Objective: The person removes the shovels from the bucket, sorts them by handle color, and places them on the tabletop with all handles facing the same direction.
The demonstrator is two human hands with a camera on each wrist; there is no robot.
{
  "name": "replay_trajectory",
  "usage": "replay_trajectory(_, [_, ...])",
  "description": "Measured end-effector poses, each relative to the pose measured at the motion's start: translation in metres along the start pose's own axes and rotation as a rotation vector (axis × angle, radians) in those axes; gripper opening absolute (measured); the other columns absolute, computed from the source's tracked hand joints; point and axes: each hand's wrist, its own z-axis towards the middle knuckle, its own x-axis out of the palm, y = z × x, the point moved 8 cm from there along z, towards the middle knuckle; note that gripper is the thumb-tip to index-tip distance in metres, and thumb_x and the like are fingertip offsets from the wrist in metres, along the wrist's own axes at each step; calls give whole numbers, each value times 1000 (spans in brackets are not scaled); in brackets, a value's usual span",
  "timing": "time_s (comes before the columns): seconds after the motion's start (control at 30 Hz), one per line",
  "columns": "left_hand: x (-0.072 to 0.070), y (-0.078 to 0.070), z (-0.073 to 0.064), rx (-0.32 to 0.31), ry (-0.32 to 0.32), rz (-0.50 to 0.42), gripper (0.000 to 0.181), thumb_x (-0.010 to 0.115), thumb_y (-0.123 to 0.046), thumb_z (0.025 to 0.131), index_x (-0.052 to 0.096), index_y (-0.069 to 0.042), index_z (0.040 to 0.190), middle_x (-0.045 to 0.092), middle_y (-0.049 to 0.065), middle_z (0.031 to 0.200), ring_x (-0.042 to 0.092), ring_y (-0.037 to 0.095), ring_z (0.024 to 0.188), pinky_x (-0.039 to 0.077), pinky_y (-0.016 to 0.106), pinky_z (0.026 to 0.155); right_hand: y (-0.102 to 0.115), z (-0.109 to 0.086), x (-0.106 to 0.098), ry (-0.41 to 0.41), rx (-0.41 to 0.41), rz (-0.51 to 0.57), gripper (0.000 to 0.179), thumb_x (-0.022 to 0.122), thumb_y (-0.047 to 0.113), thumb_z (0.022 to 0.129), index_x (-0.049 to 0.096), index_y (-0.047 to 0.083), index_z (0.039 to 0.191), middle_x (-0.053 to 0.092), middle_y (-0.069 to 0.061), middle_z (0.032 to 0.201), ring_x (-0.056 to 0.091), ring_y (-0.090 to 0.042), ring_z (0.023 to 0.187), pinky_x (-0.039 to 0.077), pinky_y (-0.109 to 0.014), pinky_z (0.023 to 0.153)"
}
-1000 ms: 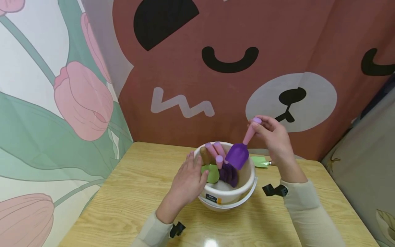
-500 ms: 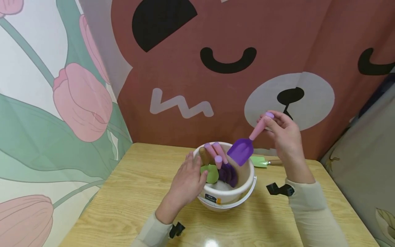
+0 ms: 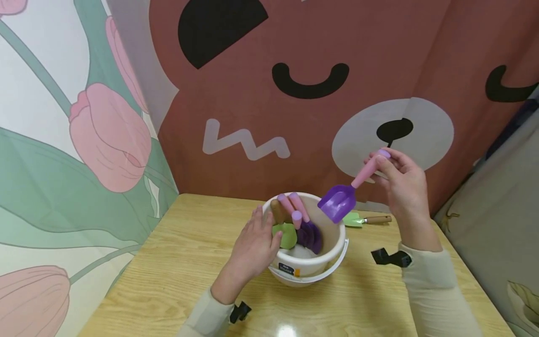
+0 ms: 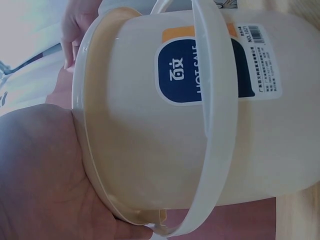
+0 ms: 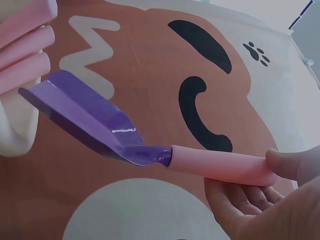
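My right hand (image 3: 406,187) pinches the pink handle of a purple garden trowel (image 3: 337,202) near its end. The blade points down and left, raised over the right rim of a white bucket (image 3: 313,267). In the right wrist view, the thumb lies on top of the pink handle (image 5: 220,165) with the fingers beneath it. My left hand (image 3: 254,248) rests on the bucket's left rim, fingers straight. Inside the bucket are several pink handles (image 3: 299,206), dark purple blades (image 3: 309,236), a wooden handle (image 3: 278,211) and a green blade (image 3: 287,235).
A green trowel with a wooden handle (image 3: 377,219) lies on the wooden table (image 3: 177,271) behind and right of the bucket. The bucket's white bail handle (image 4: 217,100) hangs down its front. A bear-patterned cloth (image 3: 236,93) stands along the table's back edge.
My right hand has moved right and slightly up, carrying the purple trowel from over the bucket's interior to its right rim. My left hand has stayed at the left rim.
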Motion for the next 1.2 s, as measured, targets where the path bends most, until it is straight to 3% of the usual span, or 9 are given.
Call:
replay_trajectory(0.4, [0, -1, 0, -5, -8, -25, 68, 37, -45, 108, 32, 1, 157, 16, 26, 166, 14, 37, 155, 24, 51, 123, 0, -1, -36, -96, 54, 175, 49, 80, 16, 86, 65, 3, 130, 66, -13, 118, 73, -24, 102, 61, -32, 83])
replay_trajectory(0.8, [0, -1, -1, -7, -7, -21, 69, 35, -47, 108, 31, 1, 157, 15, 26, 166, 13, 36, 155, 25, 51, 122, -6, -1, -66, -160, 62, 474, 33, 72, 1, 88, 68, -5, 120, 74, -17, 100, 76, -29, 88, 62, -42, 76])
replay_trajectory(0.9, [1, 0, -1, -8, -7, -24, 68, 35, -46, 108, 31, 0, 157, 15, 25, 166, 13, 36, 155, 25, 51, 122, -9, -2, -74, -191, 82, 515, 31, 72, 0, 89, 68, -5, 119, 75, -18, 98, 76, -31, 86, 62, -43, 74])
replay_trajectory(1.2, [1, 0, -1, -4, -3, -21, 68, 34, -46, 108, 30, 1, 158, 14, 26, 166, 12, 36, 155, 25, 50, 122, -24, -8, -100, -327, 163, 499, 36, 77, 6, 86, 70, 2, 121, 75, -14, 101, 76, -28, 88, 63, -42, 69])
